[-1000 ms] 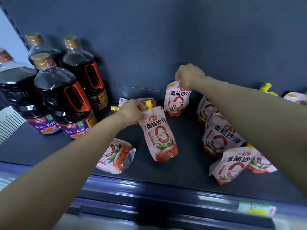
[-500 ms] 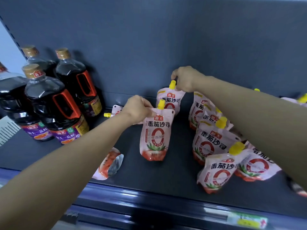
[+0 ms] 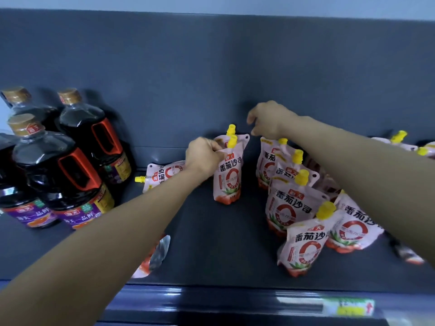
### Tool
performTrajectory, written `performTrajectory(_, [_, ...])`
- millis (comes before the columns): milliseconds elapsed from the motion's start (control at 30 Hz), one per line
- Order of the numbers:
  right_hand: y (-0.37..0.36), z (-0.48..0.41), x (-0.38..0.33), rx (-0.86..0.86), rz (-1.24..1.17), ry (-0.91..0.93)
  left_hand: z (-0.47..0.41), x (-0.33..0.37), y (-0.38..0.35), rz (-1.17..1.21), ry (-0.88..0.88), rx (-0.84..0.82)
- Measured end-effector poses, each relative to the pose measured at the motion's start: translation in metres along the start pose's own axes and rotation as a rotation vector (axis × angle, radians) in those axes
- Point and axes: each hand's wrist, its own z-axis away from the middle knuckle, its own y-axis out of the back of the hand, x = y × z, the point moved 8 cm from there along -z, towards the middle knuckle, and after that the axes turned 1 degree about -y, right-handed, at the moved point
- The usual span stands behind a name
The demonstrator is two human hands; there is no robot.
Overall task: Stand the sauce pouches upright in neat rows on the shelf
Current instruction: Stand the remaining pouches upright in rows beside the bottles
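Pouch (image 3: 227, 182) upright, spout up, seemingly in left hand (image 3: 203, 156).

Dim even light, soft overall blur, wide-angle bending at edges

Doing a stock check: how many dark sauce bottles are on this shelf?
4, all at the left end of the shelf: back-left bottle, back-right bottle, front bottle, and edge bottle cut off by the frame. More may stand out of view.
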Motion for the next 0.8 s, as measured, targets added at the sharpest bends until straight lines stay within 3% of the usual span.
performTrajectory(400, [0.018,0.023,-0.035,0.039,0.011,0.011,0.011,0.008,0.007,-0.001,-0.116,-0.251])
performTrajectory(500, [0.024,0.027,-0.059,0.065,0.031,0.071,0.017,0.015,0.044,-0.040,-0.176,-0.154])
performTrajectory(800, [0.027,0.043,-0.156,0.163,0.339,0.389,0.081,0.028,0.152,-0.576,-0.442,0.159])
